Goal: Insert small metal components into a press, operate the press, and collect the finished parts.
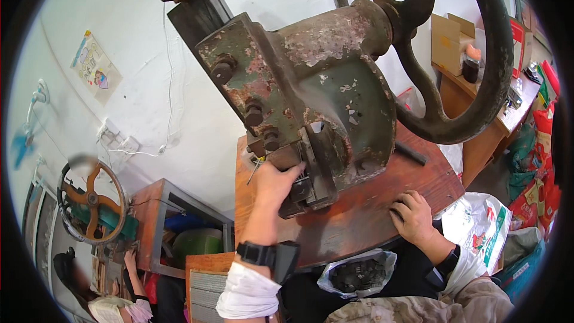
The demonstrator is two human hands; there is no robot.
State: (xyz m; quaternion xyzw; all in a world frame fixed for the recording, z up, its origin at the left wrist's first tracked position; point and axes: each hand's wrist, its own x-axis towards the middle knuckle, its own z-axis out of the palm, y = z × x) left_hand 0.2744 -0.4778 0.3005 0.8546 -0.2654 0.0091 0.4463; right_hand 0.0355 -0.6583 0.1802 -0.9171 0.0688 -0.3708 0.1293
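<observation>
A big green hand press [359, 96] with flaking paint stands on the reddish-brown wooden table [359, 215]. At the lower end of its ram, my left hand [278, 182] reaches into the gap beside the die block [302, 190]. Its fingers are closed there; whatever lies between them is hidden. A thin metal piece [255, 169] with something yellow behind it shows beside this hand. My right hand [414, 218] rests on the table's near right edge, fingers loosely bent and slightly apart, with nothing visible in them. Below, an open plastic bag [387, 266] of small dark pieces sits at my lap.
A large spoked handwheel [501, 42] reaches over the right side. A dark bar [411, 154] lies beside the press base. Cardboard box [445, 42], jar [470, 69] and bags [478, 224] are at right. Another person [113, 305] works at a second wheeled press [91, 199], far left.
</observation>
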